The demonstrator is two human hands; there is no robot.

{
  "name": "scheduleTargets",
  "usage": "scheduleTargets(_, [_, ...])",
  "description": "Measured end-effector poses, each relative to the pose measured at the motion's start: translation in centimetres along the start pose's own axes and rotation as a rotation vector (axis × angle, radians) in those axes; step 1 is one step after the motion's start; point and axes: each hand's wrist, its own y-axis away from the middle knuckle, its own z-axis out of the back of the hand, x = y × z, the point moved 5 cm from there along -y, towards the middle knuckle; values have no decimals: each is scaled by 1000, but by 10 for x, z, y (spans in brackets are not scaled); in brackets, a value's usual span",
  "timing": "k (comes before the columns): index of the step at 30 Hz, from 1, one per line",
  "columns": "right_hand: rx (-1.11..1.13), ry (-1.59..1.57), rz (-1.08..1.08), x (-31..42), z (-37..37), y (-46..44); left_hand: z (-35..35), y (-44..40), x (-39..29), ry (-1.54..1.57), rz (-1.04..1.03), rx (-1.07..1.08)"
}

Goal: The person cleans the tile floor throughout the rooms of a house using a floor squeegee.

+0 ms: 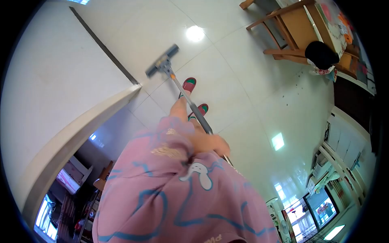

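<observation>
A sponge mop with a grey head [163,61] and a slim pole crosses in front of my body. Its head rests on the pale tiled floor [239,93] ahead of my feet. My left hand [215,145] is closed round the pole just above the dark grey sleeve [200,117], its fingers somewhat blurred. The pole's upper end passes out of sight beside my pink patterned clothing [162,194]. My right hand does not show. My feet, in red and green slippers [189,85], stand close beside the pole.
A white wall or door panel [60,60] with a curved-looking edge [81,113] is close on the left. A wooden chair [283,38] with a black item [322,54] stands at the upper right. Small dark specks [287,105] lie on the right-hand floor.
</observation>
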Motion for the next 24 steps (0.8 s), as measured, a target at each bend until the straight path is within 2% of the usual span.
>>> scheduleTargets(2, [32, -55, 101, 33, -34, -65, 30, 58, 55, -57, 182, -125])
scheduleTargets(3, [47, -90, 173, 59, -53, -103, 31, 75, 110, -182, 199, -313])
scheduleTargets(4, [60, -143, 214, 90, -72, -136, 90, 141, 100, -135, 548, -259])
scheduleTargets(5, [38, -218, 257, 128, -91, -170, 93, 170, 164, 151, 796, -488])
scheduleTargets(6, [101, -318, 264, 189, -101, -190, 111, 203, 197, -380, 783, -546])
scheduleTargets(7, [165, -417, 265, 250, -112, -209, 137, 255, 208, -418, 1051, -774])
scheduleTargets(8, [163, -371, 337, 284, -126, -244, 157, 293, 226, -367, 1306, -835])
scheduleTargets(9, [269, -445, 272, 334, -136, -254, 171, 324, 222, -419, 1371, -1091])
scheduleTargets(10, [179, -441, 457, 364, -154, -291, 178, 343, 243, -344, 1246, -1280])
scheduleTargets(11, [234, -418, 372, 397, -158, -304, 185, 353, 261, -264, 1113, -1460])
scheduleTargets(13, [142, -365, 420, 437, -159, -329, 209, 353, 253, -188, 1099, -1495])
scheduleTargets(15, [108, -372, 434, 424, -153, -345, 224, 348, 239, -110, 1086, -1531])
scheduleTargets(17, [90, -388, 450, 394, -139, -340, 224, 320, 221, -287, 1142, -1204])
scheduleTargets(18, [101, -410, 455, 368, -120, -324, 220, 299, 215, -313, 1088, -1122])
scheduleTargets(19, [135, -426, 346, 337, -104, -302, 212, 274, 208, -340, 1033, -1042])
scheduleTargets(20, [172, -441, 230, 301, -89, -278, 204, 243, 198, -365, 938, -974])
scheduleTargets(21, [128, -443, 251, 255, -79, -267, 195, 209, 182, -386, 842, -901])
scheduleTargets(23, [142, -422, 146, 173, -41, -223, 173, 126, 155, -223, 625, -701])
scheduleTargets(24, [133, -372, 104, 128, -21, -200, 157, 82, 134, -282, 410, -661])
